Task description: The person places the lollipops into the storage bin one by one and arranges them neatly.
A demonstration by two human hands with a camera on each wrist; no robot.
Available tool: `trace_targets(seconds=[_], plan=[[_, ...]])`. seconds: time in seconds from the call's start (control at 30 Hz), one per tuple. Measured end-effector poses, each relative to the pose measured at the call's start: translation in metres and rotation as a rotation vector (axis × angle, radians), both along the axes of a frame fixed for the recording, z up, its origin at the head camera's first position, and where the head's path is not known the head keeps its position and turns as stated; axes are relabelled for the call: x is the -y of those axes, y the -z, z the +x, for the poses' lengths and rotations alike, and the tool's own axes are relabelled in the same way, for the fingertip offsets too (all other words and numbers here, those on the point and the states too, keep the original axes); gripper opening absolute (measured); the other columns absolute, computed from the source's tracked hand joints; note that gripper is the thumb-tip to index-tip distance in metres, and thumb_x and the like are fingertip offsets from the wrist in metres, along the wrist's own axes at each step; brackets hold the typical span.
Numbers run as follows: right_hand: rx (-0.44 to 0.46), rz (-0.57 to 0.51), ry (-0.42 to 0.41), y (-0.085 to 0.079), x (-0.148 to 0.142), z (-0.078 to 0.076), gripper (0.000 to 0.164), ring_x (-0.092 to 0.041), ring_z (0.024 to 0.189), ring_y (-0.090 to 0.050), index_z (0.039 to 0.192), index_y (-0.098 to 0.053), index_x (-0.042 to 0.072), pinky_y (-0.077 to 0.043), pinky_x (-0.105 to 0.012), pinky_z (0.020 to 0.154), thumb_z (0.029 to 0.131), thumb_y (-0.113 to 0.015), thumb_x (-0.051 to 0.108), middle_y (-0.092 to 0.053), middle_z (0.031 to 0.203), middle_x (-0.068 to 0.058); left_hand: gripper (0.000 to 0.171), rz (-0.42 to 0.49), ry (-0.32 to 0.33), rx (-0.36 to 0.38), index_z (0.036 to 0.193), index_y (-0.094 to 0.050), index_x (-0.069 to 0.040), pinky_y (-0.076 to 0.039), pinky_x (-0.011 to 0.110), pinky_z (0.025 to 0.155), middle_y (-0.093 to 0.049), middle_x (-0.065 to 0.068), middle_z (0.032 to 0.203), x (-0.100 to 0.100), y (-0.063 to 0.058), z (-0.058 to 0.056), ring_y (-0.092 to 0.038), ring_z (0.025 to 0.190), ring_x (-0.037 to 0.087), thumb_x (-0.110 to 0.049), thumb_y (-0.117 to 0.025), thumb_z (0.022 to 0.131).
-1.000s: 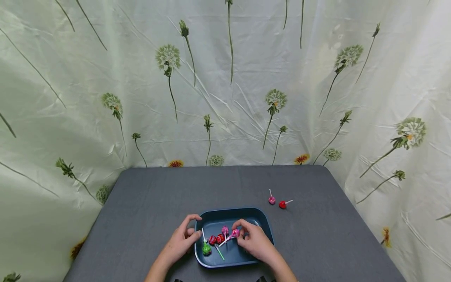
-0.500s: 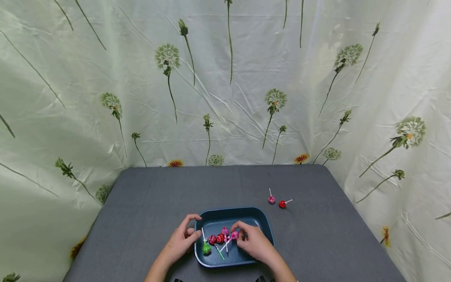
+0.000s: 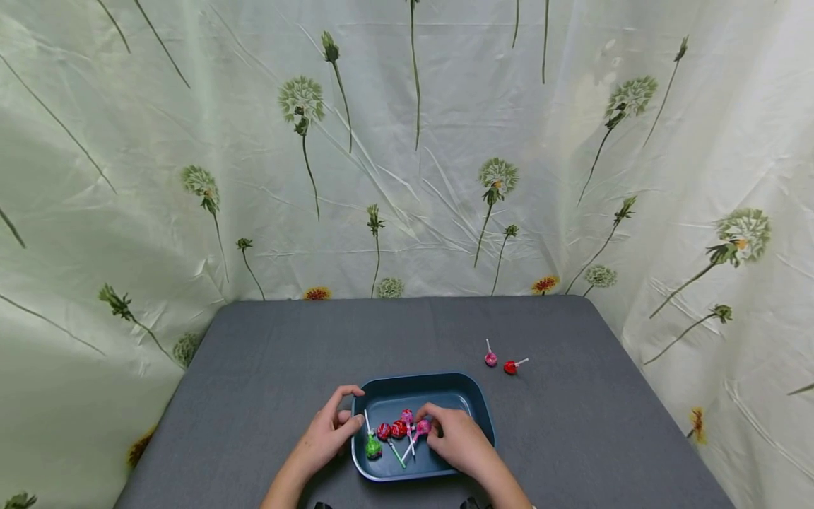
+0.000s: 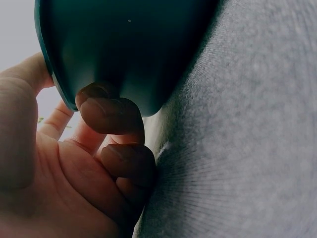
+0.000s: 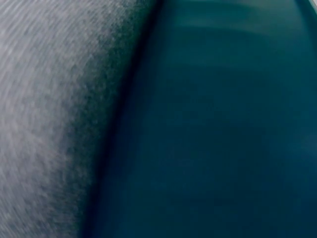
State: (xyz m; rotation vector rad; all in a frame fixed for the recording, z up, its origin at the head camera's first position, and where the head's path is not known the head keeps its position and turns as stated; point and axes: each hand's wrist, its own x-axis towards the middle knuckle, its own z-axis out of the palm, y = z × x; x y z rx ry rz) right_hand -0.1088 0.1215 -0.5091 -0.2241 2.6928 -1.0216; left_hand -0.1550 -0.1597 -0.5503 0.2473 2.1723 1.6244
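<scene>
A dark blue tray with rounded corners holds several wrapped lollipops. My left hand grips its left edge; in the left wrist view its curled fingers press the outer wall of the tray. Inside the tray, my right hand pinches the head of a pink lollipop, whose white stick slants toward the near left. Beside it lie another pink lollipop, two red ones and a green lollipop near the left wall. Only the tray's wall and the cloth fill the right wrist view, without my hand.
Beyond the tray's far right corner, a pink lollipop and a red lollipop lie on the grey cloth-covered table. A pale curtain with dandelion prints stands round the back and sides.
My right hand has lowered the pink lollipop slightly toward the near side, and its stick has swung steeper, reaching the green stick's end. The left hand keeps its place on the tray.
</scene>
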Motion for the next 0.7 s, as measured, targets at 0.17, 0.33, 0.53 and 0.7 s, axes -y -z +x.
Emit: trace_targets(seconds=[0.17,0.33,0.53,0.7], plan=[[0.004,0.016,-0.002,-0.0007,0.0012,0.0004,0.028,-0.008,0.065,-0.046,0.114,-0.074,0.025,-0.033,-0.025,0.059,0.093,-0.069,0.008,-0.055,0.078,0.008,0.046,0.000,-0.003,0.003,0.146,-0.044,-0.021,-0.037,0.027,0.052,-0.051,0.000,0.069,-0.0004,-0.0004,0.0003,-0.045,0.053,0.014,-0.025,-0.064,0.105],[0.012,0.024,0.001,-0.0005,0.0019,0.0004,0.029,-0.008,0.065,-0.047,0.116,-0.075,0.026,-0.032,-0.026,0.060,0.094,-0.069,0.009,-0.055,0.079,0.008,0.046,0.001,-0.005,-0.002,0.146,-0.044,-0.021,-0.038,0.027,0.052,-0.051,0.000,0.069,-0.0001,-0.0002,0.0001,-0.045,0.053,0.014,-0.025,-0.064,0.105],[0.009,0.022,-0.002,0.0007,0.0017,0.0000,0.029,-0.008,0.065,-0.046,0.116,-0.075,0.027,-0.032,-0.025,0.059,0.094,-0.069,0.009,-0.055,0.078,0.008,0.046,-0.001,-0.004,-0.008,0.146,-0.044,-0.021,-0.038,0.027,0.052,-0.051,0.000,0.068,0.0003,-0.0003,0.0008,-0.045,0.053,0.014,-0.026,-0.064,0.105],[0.009,0.025,-0.002,0.0014,0.0015,-0.0001,0.029,-0.008,0.064,-0.045,0.116,-0.075,0.027,-0.031,-0.025,0.059,0.094,-0.068,0.009,-0.055,0.079,0.007,0.046,0.013,0.001,-0.003,0.146,-0.044,-0.020,-0.038,0.027,0.052,-0.051,0.000,0.068,0.0000,-0.0021,0.0018,-0.045,0.053,0.014,-0.026,-0.065,0.104]])
